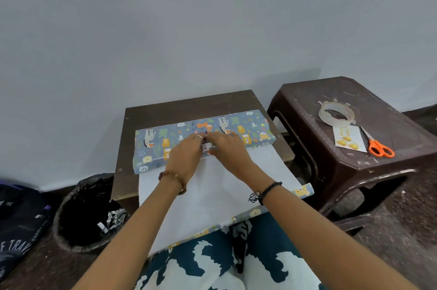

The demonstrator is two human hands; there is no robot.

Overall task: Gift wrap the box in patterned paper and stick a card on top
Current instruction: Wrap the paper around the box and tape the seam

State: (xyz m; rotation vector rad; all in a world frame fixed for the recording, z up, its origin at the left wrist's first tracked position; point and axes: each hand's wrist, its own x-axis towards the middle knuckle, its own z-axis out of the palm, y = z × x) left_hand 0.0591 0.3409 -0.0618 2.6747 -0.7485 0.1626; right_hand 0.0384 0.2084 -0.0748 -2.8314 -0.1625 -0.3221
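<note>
Two hands [184, 154] [228, 147] press one box [236, 128]; one card [347, 139] apart.

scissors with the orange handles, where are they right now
In the head view the scissors lie on the brown plastic stool at the right, beside the card on its right edge, with the tape roll just behind.
</note>
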